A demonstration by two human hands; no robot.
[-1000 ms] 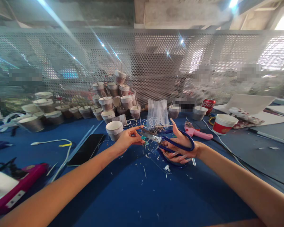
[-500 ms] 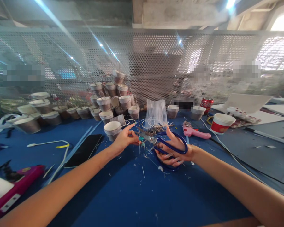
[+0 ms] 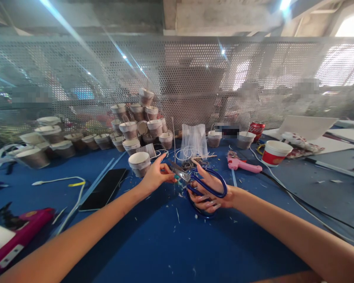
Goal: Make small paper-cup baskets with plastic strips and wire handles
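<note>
My left hand (image 3: 153, 175) is closed in a pinch near the middle of the table, its index finger and thumb meeting at a small teal piece (image 3: 177, 178). A thin, pale, upright strand (image 3: 174, 137) passes at those fingertips. My right hand (image 3: 211, 186) has its fingers through the blue loop handles of a pair of scissors (image 3: 183, 175). The metal blades point left, toward the strand and the pinching fingers. Whether the blades touch the strand, I cannot tell. Just behind my left hand stands a white-lined grey cup (image 3: 139, 162).
Stacked grey pots (image 3: 131, 129) stand at the back left. A phone (image 3: 103, 189) lies left of centre. On the right are a pink glue gun (image 3: 244, 165) with its cord, a red-and-white paper cup (image 3: 275, 153) and a red can (image 3: 256, 131). Pale scraps litter the blue table.
My right hand and the scissors have shifted slightly left, bringing the blades closer to my left fingertips. The left hand has barely moved. The strand now stands a little straighter.
</note>
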